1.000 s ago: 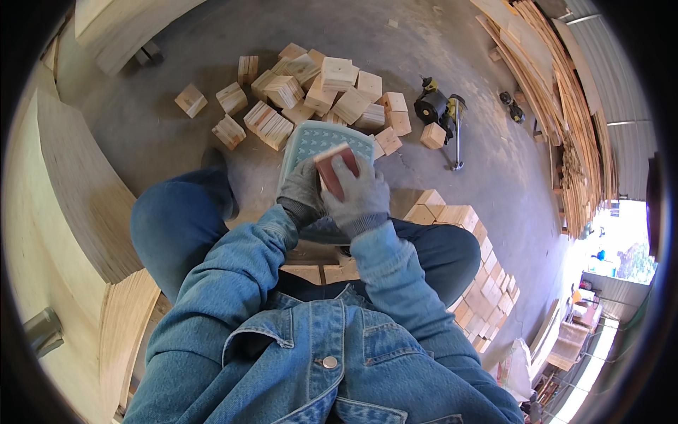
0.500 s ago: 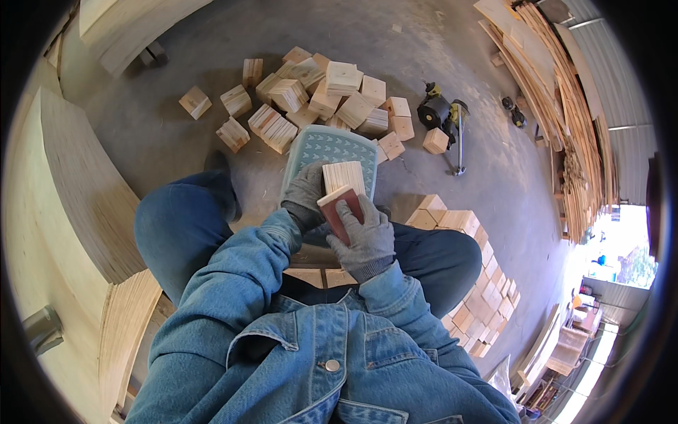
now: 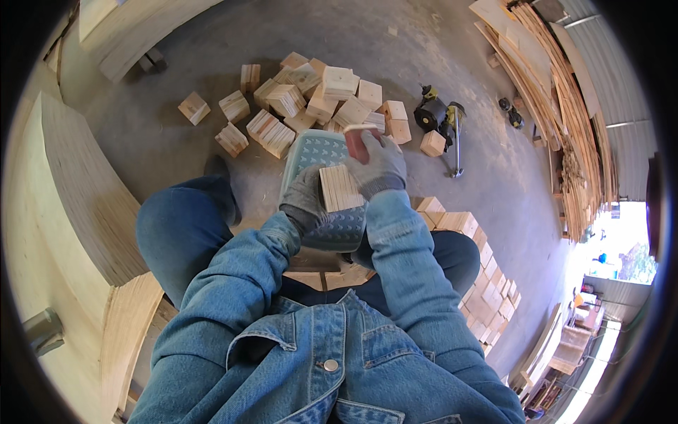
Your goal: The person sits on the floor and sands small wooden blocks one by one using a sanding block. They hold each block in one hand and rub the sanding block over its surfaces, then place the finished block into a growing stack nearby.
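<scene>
Over a grey concrete floor (image 3: 508, 169) and pale-blue plastic stool (image 3: 311, 150), a pale squarish wooden block (image 3: 340, 189) is gripped by the grey-gloved left hand (image 3: 304, 194), a reddish-brown sanding pad (image 3: 358, 143) by the right hand (image 3: 383, 166). Sanding seems underway; steady bracing is probably needed next.

No text, label, brand, number or sign can be read anywhere in the frame.
</scene>
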The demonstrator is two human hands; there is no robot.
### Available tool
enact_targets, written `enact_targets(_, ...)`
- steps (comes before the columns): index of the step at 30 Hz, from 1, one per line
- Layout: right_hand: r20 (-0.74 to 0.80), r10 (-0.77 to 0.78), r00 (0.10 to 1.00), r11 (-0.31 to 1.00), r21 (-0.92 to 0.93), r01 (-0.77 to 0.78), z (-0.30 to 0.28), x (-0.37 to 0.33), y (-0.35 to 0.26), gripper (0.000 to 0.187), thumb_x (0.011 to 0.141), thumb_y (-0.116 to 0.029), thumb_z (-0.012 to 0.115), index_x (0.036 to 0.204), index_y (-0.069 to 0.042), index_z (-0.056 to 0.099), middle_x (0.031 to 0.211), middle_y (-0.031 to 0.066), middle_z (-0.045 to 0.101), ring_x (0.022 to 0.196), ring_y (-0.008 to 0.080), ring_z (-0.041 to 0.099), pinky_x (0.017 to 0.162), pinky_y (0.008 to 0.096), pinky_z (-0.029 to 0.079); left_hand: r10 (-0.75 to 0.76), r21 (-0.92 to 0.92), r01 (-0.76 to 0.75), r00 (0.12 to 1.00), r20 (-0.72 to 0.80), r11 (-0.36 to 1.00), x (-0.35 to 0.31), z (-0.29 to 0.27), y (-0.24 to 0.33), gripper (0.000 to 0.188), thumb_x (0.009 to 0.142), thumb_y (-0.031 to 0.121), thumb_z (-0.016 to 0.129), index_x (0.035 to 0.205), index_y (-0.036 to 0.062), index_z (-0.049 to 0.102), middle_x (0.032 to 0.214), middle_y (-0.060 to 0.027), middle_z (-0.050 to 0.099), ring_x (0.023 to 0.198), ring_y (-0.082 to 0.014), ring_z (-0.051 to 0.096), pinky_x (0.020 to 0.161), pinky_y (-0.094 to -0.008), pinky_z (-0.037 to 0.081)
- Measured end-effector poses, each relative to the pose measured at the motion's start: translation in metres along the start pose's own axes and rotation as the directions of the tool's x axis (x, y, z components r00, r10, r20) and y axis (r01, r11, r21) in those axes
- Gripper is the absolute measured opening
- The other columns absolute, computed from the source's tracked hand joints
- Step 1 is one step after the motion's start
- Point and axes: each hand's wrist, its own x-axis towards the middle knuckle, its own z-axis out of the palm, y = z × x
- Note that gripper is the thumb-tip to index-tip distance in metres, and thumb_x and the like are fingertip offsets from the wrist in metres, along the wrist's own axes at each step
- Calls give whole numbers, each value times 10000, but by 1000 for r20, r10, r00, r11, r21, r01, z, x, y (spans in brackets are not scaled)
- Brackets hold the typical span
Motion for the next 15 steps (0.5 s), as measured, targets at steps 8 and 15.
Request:
enact_targets(8, 126, 377, 918, 863, 311, -397, 19, -80, 70, 787, 857, -293, 931, 1537, -90, 591, 1436, 172, 651, 1319, 294, 633, 1169, 383, 481, -115, 218, 73, 975, 189, 973, 7, -34, 54, 942, 722, 395, 903, 1494, 84, 460, 1417, -207, 555, 1334, -404, 557, 1173, -472, 457)
enact_targets(15, 227, 301, 926, 818, 438, -373, 20, -67, 92, 791, 872, -307, 920, 1546, -73, 577, 1433, 152, 675, 1264, 257, 665, 1111, 358, 524, -265, 323, 206, 952, 151, 924, -4, -48, 72, 1244, 596, 406, 1011, 1594, 18, 376, 1466, -262, 582, 1390, -409, 566, 1181, -460, 468)
